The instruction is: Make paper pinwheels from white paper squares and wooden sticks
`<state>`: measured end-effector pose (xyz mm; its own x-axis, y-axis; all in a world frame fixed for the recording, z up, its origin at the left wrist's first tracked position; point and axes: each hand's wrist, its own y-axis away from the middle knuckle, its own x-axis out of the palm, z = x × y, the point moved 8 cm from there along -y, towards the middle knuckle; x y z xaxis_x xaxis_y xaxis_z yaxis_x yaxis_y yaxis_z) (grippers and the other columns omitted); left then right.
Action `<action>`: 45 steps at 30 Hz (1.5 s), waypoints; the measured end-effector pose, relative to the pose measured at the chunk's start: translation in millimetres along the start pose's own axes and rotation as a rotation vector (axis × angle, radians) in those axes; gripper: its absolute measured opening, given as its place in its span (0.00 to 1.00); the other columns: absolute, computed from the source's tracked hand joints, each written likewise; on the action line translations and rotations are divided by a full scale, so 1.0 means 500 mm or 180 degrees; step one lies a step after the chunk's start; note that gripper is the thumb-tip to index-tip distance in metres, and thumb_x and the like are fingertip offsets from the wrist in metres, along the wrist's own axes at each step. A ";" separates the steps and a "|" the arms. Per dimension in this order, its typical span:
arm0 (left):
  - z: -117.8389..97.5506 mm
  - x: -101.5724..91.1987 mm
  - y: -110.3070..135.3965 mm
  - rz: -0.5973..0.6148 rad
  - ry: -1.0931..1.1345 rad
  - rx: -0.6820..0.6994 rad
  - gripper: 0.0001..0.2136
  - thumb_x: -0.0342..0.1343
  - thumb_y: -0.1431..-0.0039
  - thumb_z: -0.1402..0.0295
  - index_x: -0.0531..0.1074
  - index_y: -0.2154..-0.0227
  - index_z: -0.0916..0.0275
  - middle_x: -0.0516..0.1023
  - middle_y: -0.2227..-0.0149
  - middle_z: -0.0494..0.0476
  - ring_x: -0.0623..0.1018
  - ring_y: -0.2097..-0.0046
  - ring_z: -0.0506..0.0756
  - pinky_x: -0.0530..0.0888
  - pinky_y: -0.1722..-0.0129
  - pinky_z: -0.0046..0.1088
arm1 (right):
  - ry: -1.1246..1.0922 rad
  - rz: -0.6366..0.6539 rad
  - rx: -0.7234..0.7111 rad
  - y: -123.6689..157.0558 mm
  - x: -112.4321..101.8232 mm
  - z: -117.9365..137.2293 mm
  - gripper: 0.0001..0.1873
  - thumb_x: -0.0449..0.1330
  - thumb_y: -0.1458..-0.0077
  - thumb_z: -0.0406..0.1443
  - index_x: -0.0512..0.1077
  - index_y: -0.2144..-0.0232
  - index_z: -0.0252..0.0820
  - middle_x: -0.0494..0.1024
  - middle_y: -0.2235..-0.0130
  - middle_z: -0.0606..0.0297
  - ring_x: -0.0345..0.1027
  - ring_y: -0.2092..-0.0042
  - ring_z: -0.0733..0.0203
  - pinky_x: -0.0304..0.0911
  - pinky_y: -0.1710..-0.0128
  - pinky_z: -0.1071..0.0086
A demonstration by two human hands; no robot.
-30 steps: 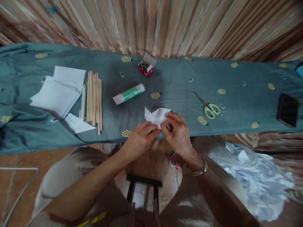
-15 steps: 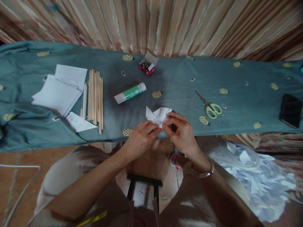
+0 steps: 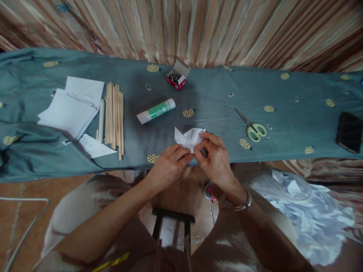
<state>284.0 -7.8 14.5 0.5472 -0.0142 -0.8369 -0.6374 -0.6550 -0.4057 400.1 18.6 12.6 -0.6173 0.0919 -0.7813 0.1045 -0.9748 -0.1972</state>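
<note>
A small folded white paper pinwheel point(image 3: 188, 140) with pointed flaps is held near the front edge of the cloth-covered table. My left hand point(image 3: 171, 163) pinches its lower left side between thumb and fingers. With thumb and fingertips, my right hand point(image 3: 214, 156) grips its right side, covering that edge. Behind the paper lies a white and green glue stick point(image 3: 156, 111). Green-handled scissors point(image 3: 252, 126) rest to the right of my right hand.
White paper sheets point(image 3: 68, 113) and several wooden sticks point(image 3: 114, 117) lie at left. A small open red box point(image 3: 177, 77) holds dark items at the back. A black phone point(image 3: 349, 132) sits far right. Below, a clear bag point(image 3: 309, 215) bulges with white paper pieces.
My right hand has shifted slightly to the left, its fingers closing further over the pinwheel's right side. My left hand stays in place.
</note>
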 end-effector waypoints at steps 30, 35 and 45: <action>0.001 0.003 0.002 0.0068 -0.0029 -0.0048 0.08 0.52 0.37 0.74 0.73 0.58 0.68 0.77 0.60 0.60 0.73 0.58 0.57 0.76 0.58 0.35 | 0.0294 -0.0085 -0.0190 0.005 0.004 0.006 0.06 0.56 0.43 0.30 0.73 0.70 0.41 0.76 0.51 0.52 0.68 0.49 0.49 0.63 0.47 0.53; 0.000 0.004 0.002 0.0074 -0.0066 -0.0031 0.08 0.52 0.36 0.74 0.73 0.58 0.68 0.77 0.61 0.60 0.73 0.59 0.56 0.76 0.59 0.35 | 0.0257 -0.0120 -0.0253 0.007 0.004 0.006 0.06 0.55 0.42 0.32 0.73 0.68 0.41 0.75 0.50 0.54 0.67 0.49 0.50 0.64 0.47 0.53; -0.002 0.001 -0.001 0.0075 -0.0088 -0.0019 0.07 0.53 0.37 0.75 0.74 0.59 0.69 0.77 0.62 0.60 0.73 0.59 0.57 0.76 0.59 0.34 | 0.0373 -0.0006 -0.0716 0.017 0.011 0.021 0.12 0.53 0.38 0.33 0.76 0.58 0.42 0.70 0.47 0.56 0.65 0.52 0.53 0.67 0.51 0.57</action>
<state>285.4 -8.3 14.9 0.5168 -0.0088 -0.8561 -0.6467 -0.6592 -0.3836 389.4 8.7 13.1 -0.5244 0.1294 -0.8416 0.2826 -0.9059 -0.3153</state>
